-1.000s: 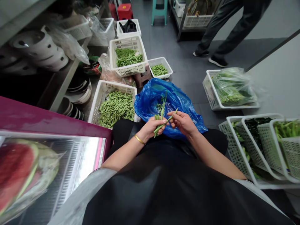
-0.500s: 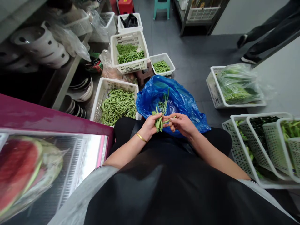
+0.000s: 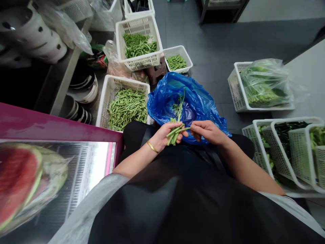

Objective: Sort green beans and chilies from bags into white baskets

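Observation:
My left hand (image 3: 164, 134) is closed around a small bunch of green bean pieces (image 3: 173, 137), over the near edge of an opened blue plastic bag (image 3: 208, 105). One longer piece slants across the bunch to the right. My right hand (image 3: 207, 130) pinches that piece's far end between thumb and fingers. A long green strand (image 3: 181, 105) runs up from the bunch over the bag, where small leafy scraps (image 3: 175, 108) lie. Beside my left knee, a white crate (image 3: 102, 101) holds a heap of cut green beans (image 3: 128, 108).
Behind the bag stand a white basket (image 3: 139, 62) of greens and a smaller basket (image 3: 189, 64) of beans. At right are a crate (image 3: 235, 93) with bagged greens and several tilted baskets (image 3: 279, 156). A display case (image 3: 83, 169) with cut watermelon (image 3: 20, 179) borders my left.
My right hand has moved slightly right, away from my left, and a bean piece now spans between them. The camera view has tilted down. The walking person's legs have left the view.

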The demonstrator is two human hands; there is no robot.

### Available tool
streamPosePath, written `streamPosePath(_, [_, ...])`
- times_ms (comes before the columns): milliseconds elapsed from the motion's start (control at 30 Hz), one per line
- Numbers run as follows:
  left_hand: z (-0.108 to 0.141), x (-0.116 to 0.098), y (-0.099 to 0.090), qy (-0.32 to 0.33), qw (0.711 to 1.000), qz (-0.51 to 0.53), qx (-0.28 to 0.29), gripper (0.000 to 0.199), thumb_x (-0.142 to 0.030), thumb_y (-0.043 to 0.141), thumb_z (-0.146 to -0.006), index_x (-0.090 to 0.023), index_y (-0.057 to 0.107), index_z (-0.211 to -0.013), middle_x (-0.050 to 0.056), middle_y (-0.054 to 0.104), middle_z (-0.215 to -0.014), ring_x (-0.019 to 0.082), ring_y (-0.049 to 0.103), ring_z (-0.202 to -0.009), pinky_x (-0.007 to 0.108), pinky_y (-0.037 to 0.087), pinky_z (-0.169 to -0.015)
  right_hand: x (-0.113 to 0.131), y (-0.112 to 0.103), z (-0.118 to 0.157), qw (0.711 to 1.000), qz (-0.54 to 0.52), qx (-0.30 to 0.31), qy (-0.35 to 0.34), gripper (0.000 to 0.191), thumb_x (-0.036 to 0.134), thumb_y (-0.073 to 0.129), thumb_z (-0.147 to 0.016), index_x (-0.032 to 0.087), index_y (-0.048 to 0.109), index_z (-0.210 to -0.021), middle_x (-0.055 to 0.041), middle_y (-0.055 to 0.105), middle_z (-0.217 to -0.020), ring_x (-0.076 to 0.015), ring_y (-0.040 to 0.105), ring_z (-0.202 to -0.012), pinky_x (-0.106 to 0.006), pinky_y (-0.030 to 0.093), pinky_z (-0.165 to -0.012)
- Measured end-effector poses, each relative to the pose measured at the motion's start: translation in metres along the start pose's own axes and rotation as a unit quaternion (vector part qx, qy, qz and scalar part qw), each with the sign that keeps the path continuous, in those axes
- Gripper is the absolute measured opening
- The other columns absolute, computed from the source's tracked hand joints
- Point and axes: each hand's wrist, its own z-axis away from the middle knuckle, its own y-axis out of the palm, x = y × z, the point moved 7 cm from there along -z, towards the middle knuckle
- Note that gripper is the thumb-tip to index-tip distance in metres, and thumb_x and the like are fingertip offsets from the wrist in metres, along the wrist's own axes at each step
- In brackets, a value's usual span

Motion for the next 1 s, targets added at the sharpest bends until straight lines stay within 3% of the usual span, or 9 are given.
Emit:
streamPosePath(200, [0.006, -0.004, 0.003, 0.039, 0.998, 0.047, 0.012, 0.033, -0.022, 0.037, -0.096, -0.012, 0.056, -0.070, 0.004, 0.058, -0.051, 0.009, 0.045, -0.032, 0.018, 0.035, -0.033, -0.005, 0.001, 0.000, 0.985, -0.171, -0.027, -0.004, 0.047, 0.063, 0.063, -0.081, 0.018, 0.056, -0.067, 0.0061, 0.043, -0.046, -0.0083, 0.041, -0.039, -0.023, 0.036, -0.041])
streamPosePath(333, [0.014, -0.011, 0.008, 0.086, 0.994, 0.066, 0.027, 0.032, -0.025, 0.041, -0.095, -0.013, 0.055, -0.069, 0.001, 0.054, -0.049, 0.008, 0.041, -0.030, 0.017, 0.034, -0.033, 0.005, 0.005, 0.004, 0.989, -0.135, -0.054, -0.021, 0.046, 0.062, 0.062, -0.082, 0.017, 0.061, -0.074, 0.0035, 0.050, -0.050, -0.0106, 0.050, -0.046, -0.024, 0.042, -0.047])
streamPosePath(600, [0.023, -0.014, 0.014, 0.098, 0.993, 0.040, 0.051, 0.029, -0.028, 0.044, -0.093, -0.014, 0.053, -0.070, 0.000, 0.053, -0.048, 0.008, 0.040, -0.030, 0.017, 0.032, -0.033, 0.018, 0.006, 0.011, 0.995, -0.071, -0.058, -0.041, 0.046, 0.062, 0.054, -0.087, 0.018, 0.061, -0.076, 0.0023, 0.053, -0.053, -0.0112, 0.049, -0.047, -0.024, 0.042, -0.048])
streamPosePath(700, [0.023, -0.014, 0.011, 0.097, 0.994, 0.037, 0.044, 0.031, -0.031, 0.044, -0.094, -0.014, 0.053, -0.070, 0.000, 0.053, -0.048, 0.007, 0.039, -0.030, 0.016, 0.032, -0.033, 0.013, 0.003, 0.018, 0.999, 0.032, 0.027, -0.010, 0.049, 0.062, 0.049, -0.089, 0.018, 0.061, -0.072, 0.0011, 0.055, -0.053, -0.0111, 0.049, -0.048, -0.024, 0.040, -0.050])
streamPosePath(767, [0.023, -0.014, 0.011, 0.098, 0.994, 0.033, 0.046, 0.032, -0.032, 0.045, -0.095, -0.013, 0.053, -0.070, -0.001, 0.051, -0.049, 0.006, 0.037, -0.030, 0.016, 0.030, -0.032, 0.002, 0.003, 0.026, 0.983, 0.142, 0.115, 0.034, 0.046, 0.061, 0.052, -0.086, 0.018, 0.064, -0.071, 0.0007, 0.057, -0.054, -0.0115, 0.049, -0.049, -0.024, 0.038, -0.050])
streamPosePath(800, [0.023, -0.013, 0.011, 0.097, 0.994, 0.029, 0.049, 0.032, -0.033, 0.046, -0.094, -0.014, 0.052, -0.069, -0.002, 0.049, -0.048, 0.005, 0.035, -0.029, 0.016, 0.029, -0.032, -0.003, -0.001, 0.029, 0.971, 0.198, 0.126, 0.052, 0.044, 0.060, 0.057, -0.083, 0.019, 0.065, -0.072, 0.0008, 0.057, -0.054, -0.0119, 0.049, -0.049, -0.024, 0.037, -0.050])
streamPosePath(833, [0.023, -0.011, 0.013, 0.094, 0.994, 0.022, 0.054, 0.032, -0.034, 0.048, -0.094, -0.014, 0.052, -0.069, -0.003, 0.048, -0.048, 0.005, 0.033, -0.029, 0.015, 0.028, -0.031, -0.006, -0.007, 0.029, 0.962, 0.244, 0.103, 0.060, 0.040, 0.060, 0.061, -0.080, 0.020, 0.066, -0.076, 0.0005, 0.059, -0.056, -0.0126, 0.050, -0.050, -0.025, 0.037, -0.050])
streamPosePath(900, [0.022, -0.005, 0.016, 0.079, 0.995, -0.002, 0.062, 0.033, -0.037, 0.053, -0.092, -0.014, 0.051, -0.069, -0.005, 0.044, -0.046, 0.003, 0.030, -0.028, 0.014, 0.026, -0.030, 0.000, -0.018, 0.025, 0.958, 0.285, -0.002, 0.038, 0.037, 0.057, 0.064, -0.079, 0.021, 0.068, -0.089, -0.0017, 0.064, -0.066, -0.0147, 0.054, -0.055, -0.026, 0.041, -0.054])
streamPosePath(1000, [0.018, 0.004, 0.019, 0.060, 0.996, -0.049, 0.052, 0.037, -0.045, 0.061, -0.087, -0.014, 0.050, -0.069, -0.006, 0.043, -0.046, 0.003, 0.029, -0.028, 0.014, 0.024, -0.030, 0.019, -0.009, 0.016, 0.962, 0.244, -0.105, -0.059, 0.036, 0.052, 0.059, -0.085, 0.022, 0.065, -0.102, -0.0059, 0.068, -0.083, -0.0171, 0.060, -0.069, -0.028, 0.047, -0.063])
